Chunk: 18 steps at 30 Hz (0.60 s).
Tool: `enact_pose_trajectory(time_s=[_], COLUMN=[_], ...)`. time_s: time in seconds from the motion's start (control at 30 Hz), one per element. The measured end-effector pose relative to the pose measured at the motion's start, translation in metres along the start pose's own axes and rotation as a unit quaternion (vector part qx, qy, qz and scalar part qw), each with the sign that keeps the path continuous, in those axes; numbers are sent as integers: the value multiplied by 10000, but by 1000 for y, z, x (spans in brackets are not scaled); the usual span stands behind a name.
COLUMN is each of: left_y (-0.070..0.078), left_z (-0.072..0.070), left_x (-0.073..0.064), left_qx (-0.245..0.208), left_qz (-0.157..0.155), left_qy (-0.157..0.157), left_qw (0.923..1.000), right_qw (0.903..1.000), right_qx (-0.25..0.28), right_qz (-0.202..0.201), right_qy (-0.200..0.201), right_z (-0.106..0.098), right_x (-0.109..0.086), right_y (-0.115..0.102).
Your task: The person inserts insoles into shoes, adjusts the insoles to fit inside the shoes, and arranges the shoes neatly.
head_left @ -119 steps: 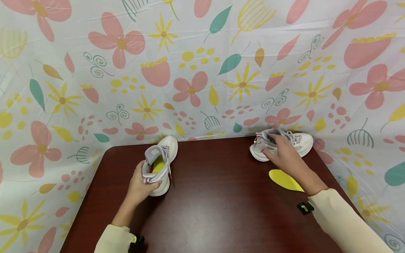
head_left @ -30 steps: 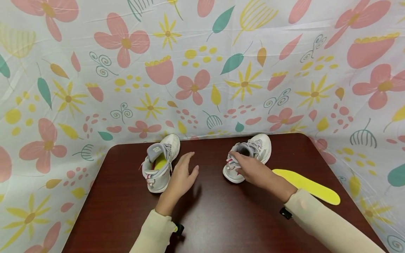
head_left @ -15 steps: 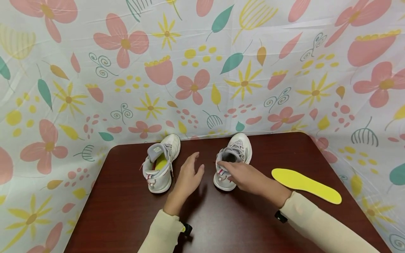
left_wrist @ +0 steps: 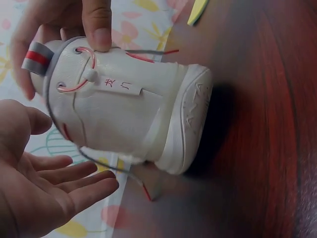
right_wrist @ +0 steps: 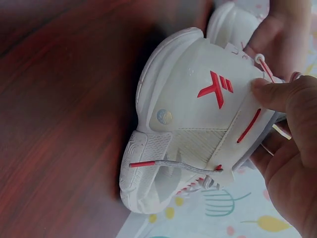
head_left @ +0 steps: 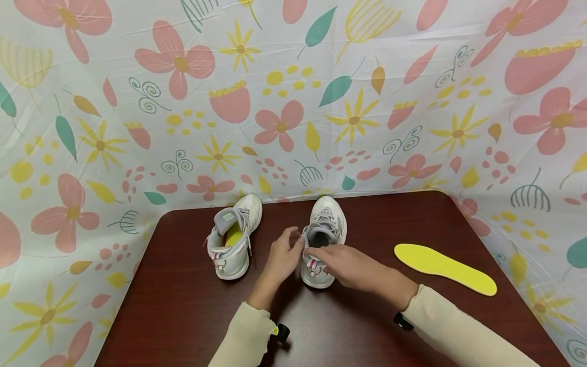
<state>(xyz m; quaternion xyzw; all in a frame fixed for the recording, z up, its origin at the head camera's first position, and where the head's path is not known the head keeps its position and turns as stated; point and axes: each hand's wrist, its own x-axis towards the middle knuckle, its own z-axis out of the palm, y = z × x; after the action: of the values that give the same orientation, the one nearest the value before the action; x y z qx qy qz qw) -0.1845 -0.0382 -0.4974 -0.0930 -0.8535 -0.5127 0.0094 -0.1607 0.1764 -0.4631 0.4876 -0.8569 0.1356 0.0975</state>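
Observation:
A white sneaker with grey laces and red trim (head_left: 327, 216) stands near the middle of the table, toe toward the curtain. My right hand (head_left: 350, 265) pinches its heel collar, thumb on the outer side in the right wrist view. Close by the shoe's left side is my left hand (head_left: 281, 257), its fingers extended; in the left wrist view a small gap shows between that hand (left_wrist: 44, 183) and the heel. The matching sneaker (head_left: 231, 262) stands further left with a yellow insole (head_left: 234, 235) inside. Another yellow insole (head_left: 445, 267) lies flat to the right.
A dark reddish-brown table (head_left: 339, 326) carries everything. Behind it hangs a white floral curtain (head_left: 293, 102), meeting the table's back edge near the shoe toes. The loose lace (right_wrist: 185, 166) dangles along the held shoe's side.
My right hand has brought the right sneaker from the back right to the middle and turned its toe toward the curtain. My left hand let go of the other sneaker and moved right.

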Motion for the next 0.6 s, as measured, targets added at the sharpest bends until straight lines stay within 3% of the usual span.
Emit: enact_pose_trajectory(time_s=[0.23, 0.37, 0.47, 0.6], left_y=[2, 3, 4, 6], left_z=[4, 6, 8, 9], left_x=[-4, -6, -7, -9], left_qx=[-217, -381, -421, -362], left_qz=[-535, -623, -569, -648], left_qy=[-8, 55, 89, -1], left_qw=[9983, 9973, 9975, 9972], right_qw=[9983, 9951, 9938, 9863], right_qx=[-415, -658, -364, 113], right_qz=[-347, -465, -313, 234], right_qy=[199, 564, 1002, 1627], right_z=[6, 7, 4, -2], right_x=[-1, -4, -7, -11], right_y=[-6, -6, -4, 5])
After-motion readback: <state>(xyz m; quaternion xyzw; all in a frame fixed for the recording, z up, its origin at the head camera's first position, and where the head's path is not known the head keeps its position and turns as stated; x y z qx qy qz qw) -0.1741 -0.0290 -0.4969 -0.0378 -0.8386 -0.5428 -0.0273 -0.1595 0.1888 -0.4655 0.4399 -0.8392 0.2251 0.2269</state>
